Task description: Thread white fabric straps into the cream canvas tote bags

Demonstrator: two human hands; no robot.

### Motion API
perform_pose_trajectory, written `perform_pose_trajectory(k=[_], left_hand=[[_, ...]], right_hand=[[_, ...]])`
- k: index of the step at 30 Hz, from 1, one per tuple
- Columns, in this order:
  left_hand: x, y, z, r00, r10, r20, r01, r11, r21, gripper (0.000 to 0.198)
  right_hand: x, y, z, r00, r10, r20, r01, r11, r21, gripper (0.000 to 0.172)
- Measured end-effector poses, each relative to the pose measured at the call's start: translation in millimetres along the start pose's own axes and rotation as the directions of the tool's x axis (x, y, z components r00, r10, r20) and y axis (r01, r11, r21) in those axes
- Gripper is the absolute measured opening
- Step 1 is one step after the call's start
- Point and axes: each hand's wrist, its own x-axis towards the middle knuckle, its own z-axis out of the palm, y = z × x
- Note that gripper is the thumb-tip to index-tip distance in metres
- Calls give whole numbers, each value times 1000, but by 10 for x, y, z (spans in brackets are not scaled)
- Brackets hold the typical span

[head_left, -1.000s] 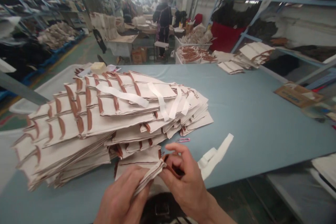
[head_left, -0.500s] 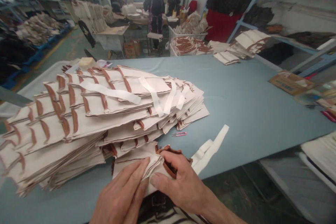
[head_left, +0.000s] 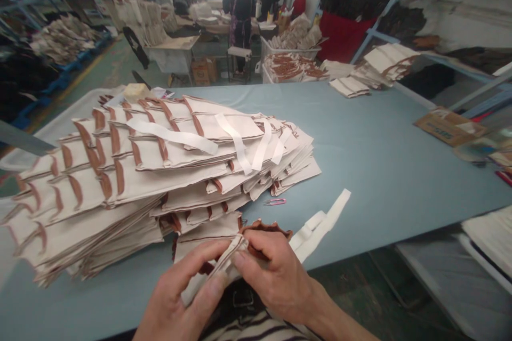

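Note:
A cream fabric piece with brown trim (head_left: 208, 235) lies at the near table edge, its seam bunched between both hands. My left hand (head_left: 182, 287) pinches the folded cream edge between thumb and fingers. Close beside it, my right hand (head_left: 276, 266) grips the same seam near the brown trim, thumb against forefinger. Large overlapping stacks of cream pieces with brown edges (head_left: 180, 176) spread over the left of the table. White strips (head_left: 172, 136) lie on top of them. Small pink thread snips (head_left: 275, 202) rest beyond the hands, and a loose white strip (head_left: 320, 229) lies to their right.
The blue-grey table (head_left: 368, 160) stretches right to a flattened cardboard box (head_left: 450, 125). More cream pieces (head_left: 350, 87) sit at its far edge. Behind are bins of fabric (head_left: 294, 66), blue shelving and a person in dark clothes (head_left: 240, 5).
My left hand has gone from lying flat-fingered on the fabric to pinching its folded edge, thumb now apart from the fingers. The seam is lifted between the hands. The view has shifted slightly.

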Motion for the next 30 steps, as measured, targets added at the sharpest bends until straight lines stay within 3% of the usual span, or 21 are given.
perform_pose_trajectory(k=[4, 12, 20, 22, 25, 28, 30], left_hand=[[30, 18, -22, 994, -111, 1, 111, 990, -92, 35], [92, 125, -4, 986, -157, 61, 168, 953, -251, 27], [81, 77, 21, 967, -217, 135, 251, 905, -344, 25], [62, 93, 42, 980, -178, 93, 198, 937, -289, 24], [31, 129, 86, 999, -12, -43, 7, 994, -113, 14], [12, 133, 120, 981, 163, -108, -159, 986, 38, 10], [9, 123, 130, 971, 209, -113, -202, 977, 72, 12]], right_hand=[[-13, 7, 16, 995, -97, 14, 98, 994, -57, 30], [-57, 110, 83, 965, -261, -19, 259, 963, -75, 27], [-69, 166, 88, 965, -261, -11, 259, 963, -78, 23], [-66, 173, 89, 969, -248, -10, 246, 967, -71, 23], [-64, 166, 88, 971, -236, -23, 234, 970, -61, 24], [-75, 137, 82, 982, -185, -30, 184, 983, -26, 25], [-86, 119, 82, 991, -130, -39, 130, 991, -7, 25]])
